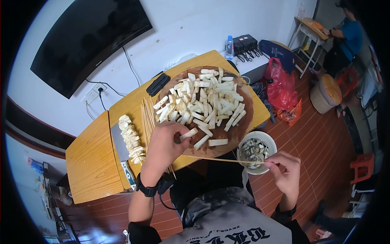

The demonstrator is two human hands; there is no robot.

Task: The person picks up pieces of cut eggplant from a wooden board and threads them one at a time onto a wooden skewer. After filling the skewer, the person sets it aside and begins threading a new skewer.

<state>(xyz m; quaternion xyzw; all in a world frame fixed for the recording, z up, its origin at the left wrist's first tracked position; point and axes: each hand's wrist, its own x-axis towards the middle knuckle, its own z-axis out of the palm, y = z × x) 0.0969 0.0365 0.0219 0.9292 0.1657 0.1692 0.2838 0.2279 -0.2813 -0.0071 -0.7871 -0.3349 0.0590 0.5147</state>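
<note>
My left hand [164, 140] pinches a pale vegetable strip [189, 134], with a brownish edge, over the near left of a round wooden board [233, 140]. Between the thumb and fingers of my right hand [285, 168] is one end of a thin wooden skewer [229, 160]. It runs nearly level along the board's near edge, its other end close below my left hand. Many similar strips [207, 97] are heaped on the board. Loose skewers [147, 116] lie left of it, partly behind my left hand. Farther left, threaded pale pieces [132, 138] rest on a grey surface.
A white bucket [273, 142] with dark and pale scraps stands below the board's right side. The yellow table [91, 162] carries a black case [158, 84]. Red plastic bags [280, 87] lie on the floor at right. Another person [349, 34] is at a small table, far right.
</note>
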